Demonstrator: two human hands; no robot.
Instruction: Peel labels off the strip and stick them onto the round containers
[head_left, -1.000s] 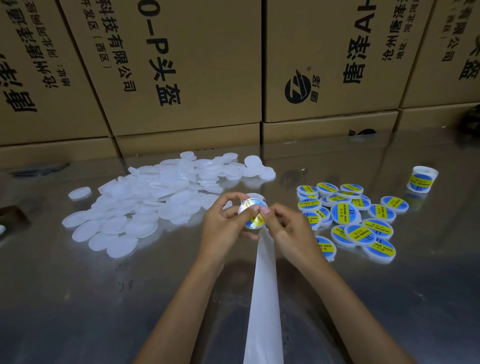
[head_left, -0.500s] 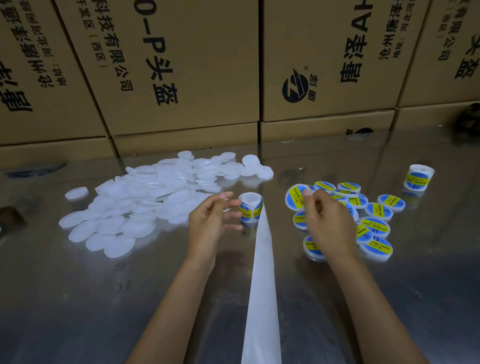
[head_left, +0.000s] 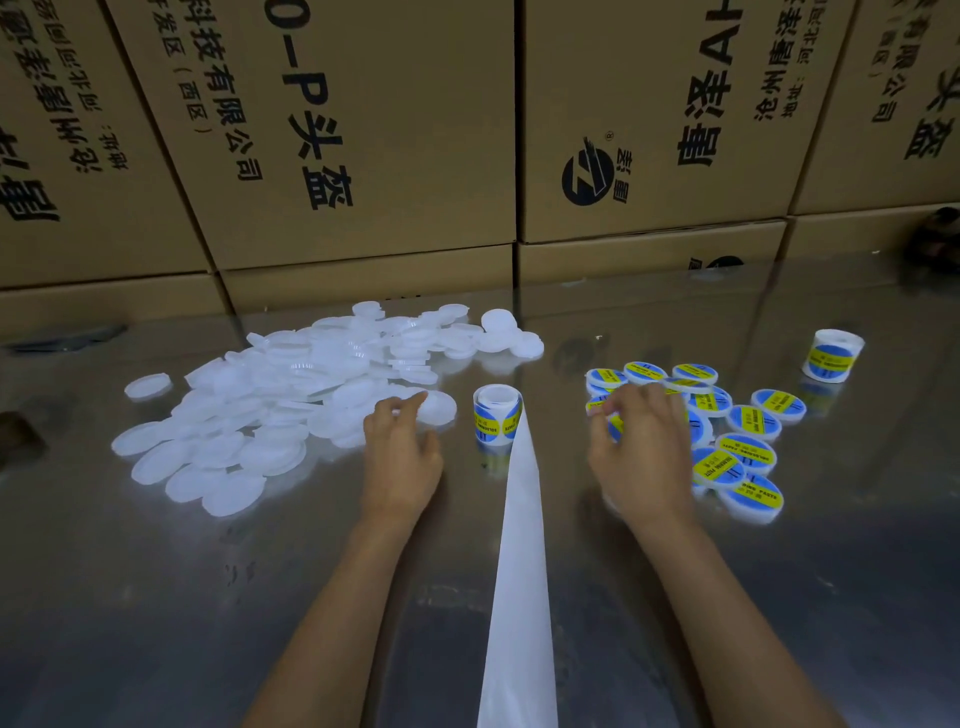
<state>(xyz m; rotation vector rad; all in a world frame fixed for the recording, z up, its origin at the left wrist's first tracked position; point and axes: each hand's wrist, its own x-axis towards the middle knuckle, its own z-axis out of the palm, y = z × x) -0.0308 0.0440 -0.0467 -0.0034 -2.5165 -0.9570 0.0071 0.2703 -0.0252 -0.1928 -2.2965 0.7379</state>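
Steel table (head_left: 156, 597): translucent white containers (head_left: 270, 415), blue-yellow labels (head_left: 748, 454).

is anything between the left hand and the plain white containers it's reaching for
Nothing visible. The left hand has its fingertips right at the near edge of the pile of blank containers, touching or almost touching one. The label roll and its backing strip sit off to its right, out of the way.

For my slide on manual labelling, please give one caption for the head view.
Left hand reaches an unlabelled container; right hand rests among labelled ones, label roll between.
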